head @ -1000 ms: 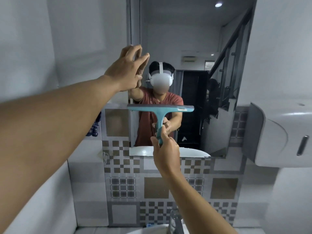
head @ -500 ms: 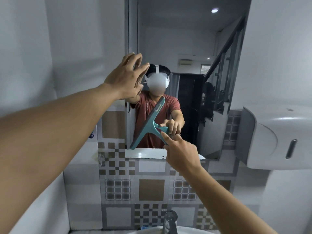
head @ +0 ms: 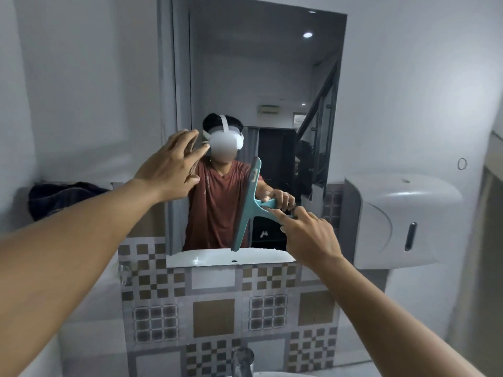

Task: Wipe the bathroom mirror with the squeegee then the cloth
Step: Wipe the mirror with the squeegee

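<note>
The right hand [head: 310, 235] has its fingers [head: 277, 213] wrapped around the handle of the teal plastic T-shaped squeegee [head: 249, 202], index finger stretched along it. The blade stands almost upright, tilted slightly, against the lower part of the tall rectangular wall mirror [head: 261, 77], its bottom end near the mirror's lower edge. The left hand [head: 170, 170] is spread wide and empty at the mirror's left edge. A dark cloth [head: 62, 198] lies bunched on the ledge further left, and a white wall dispenser [head: 397, 219] hangs to the right.
</note>
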Demonstrator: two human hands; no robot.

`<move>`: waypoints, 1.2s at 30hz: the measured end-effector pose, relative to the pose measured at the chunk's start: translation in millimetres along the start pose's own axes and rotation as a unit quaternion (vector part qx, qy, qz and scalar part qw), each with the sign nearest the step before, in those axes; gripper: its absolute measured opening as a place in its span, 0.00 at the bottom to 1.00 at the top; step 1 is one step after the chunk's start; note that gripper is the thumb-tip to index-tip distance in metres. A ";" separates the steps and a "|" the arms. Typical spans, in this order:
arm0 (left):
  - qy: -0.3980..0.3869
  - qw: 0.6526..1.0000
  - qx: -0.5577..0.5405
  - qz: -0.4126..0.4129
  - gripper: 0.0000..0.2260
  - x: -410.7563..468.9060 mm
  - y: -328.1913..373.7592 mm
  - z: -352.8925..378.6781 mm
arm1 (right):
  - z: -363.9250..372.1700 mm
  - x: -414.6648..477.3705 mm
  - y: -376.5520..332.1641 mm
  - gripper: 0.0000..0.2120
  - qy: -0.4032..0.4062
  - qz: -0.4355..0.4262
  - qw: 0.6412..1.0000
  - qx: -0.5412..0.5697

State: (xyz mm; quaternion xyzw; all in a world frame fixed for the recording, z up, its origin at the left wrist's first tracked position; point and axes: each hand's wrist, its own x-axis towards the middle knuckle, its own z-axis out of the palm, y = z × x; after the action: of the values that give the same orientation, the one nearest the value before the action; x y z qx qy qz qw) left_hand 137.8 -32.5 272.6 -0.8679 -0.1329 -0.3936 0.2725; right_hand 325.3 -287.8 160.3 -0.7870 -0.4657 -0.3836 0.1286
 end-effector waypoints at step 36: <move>-0.008 0.999 -0.039 -0.027 0.38 -14.3 7.5 12.6 | 68.3 -75.1 -29.0 0.22 -0.027 0.328 0.894 0.305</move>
State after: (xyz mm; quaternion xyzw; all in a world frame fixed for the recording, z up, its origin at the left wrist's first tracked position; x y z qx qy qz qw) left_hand 139.4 -31.6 252.2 -0.8771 -0.1433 -0.3986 0.2265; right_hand 313.8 -281.7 55.6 -0.8271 -0.2787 -0.1380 0.4682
